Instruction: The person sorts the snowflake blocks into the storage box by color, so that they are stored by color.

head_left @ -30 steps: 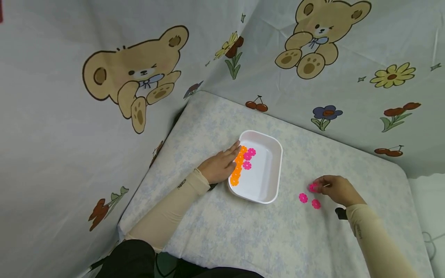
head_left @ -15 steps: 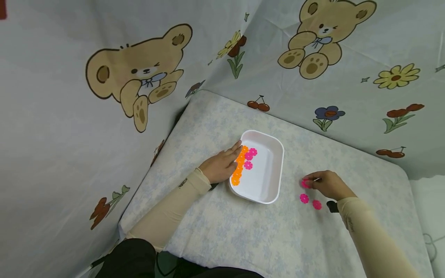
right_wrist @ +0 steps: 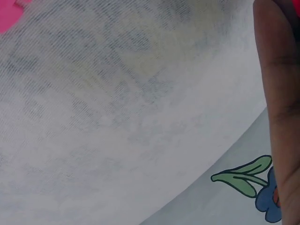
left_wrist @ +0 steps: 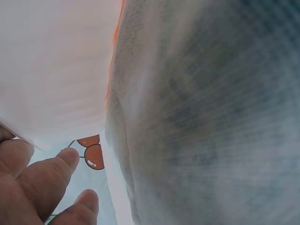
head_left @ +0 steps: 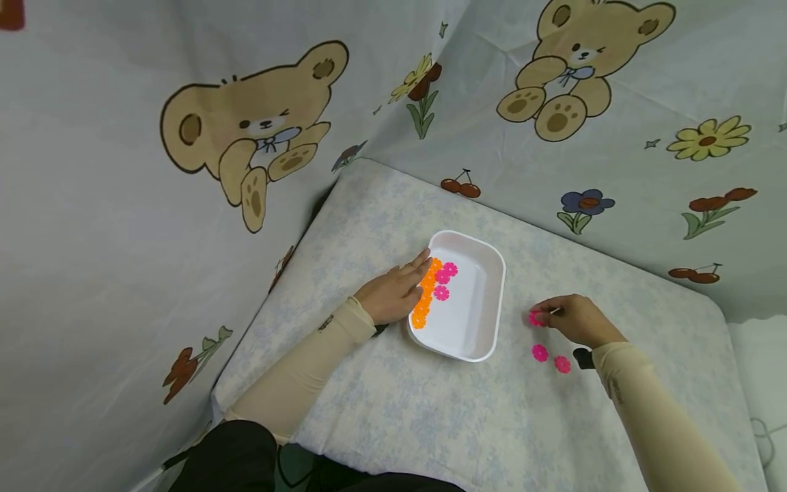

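My left hand (head_left: 390,295) rests on the left side of a white rectangular tray (head_left: 499,301), its fingers mostly straight along the rim. Inside the tray, several orange flower-shaped pieces (head_left: 425,294) line the left wall. Three pink flower-shaped pieces (head_left: 441,293) lie just right of them. Off to the right, my right hand (head_left: 581,320) pinches another pink flower-shaped piece (head_left: 535,318) between thumb and fingertips, low over the table. Two loose pink pieces (head_left: 540,352) lie on the cloth below that hand. In the left wrist view, the fingers (left_wrist: 44,180) show beside the tray wall.
A pale blue-mottled cloth covers the table (head_left: 381,424). Behind and to the left hangs a white curtain (head_left: 184,287) printed with bears and flowers. At the far right a thin cable (head_left: 765,437) shows beyond the table edge.
My right hand has moved left and slightly away from me, towards the tray, carrying the pink flower-shaped piece. The left hand stays on the tray; the head view has shifted slightly.
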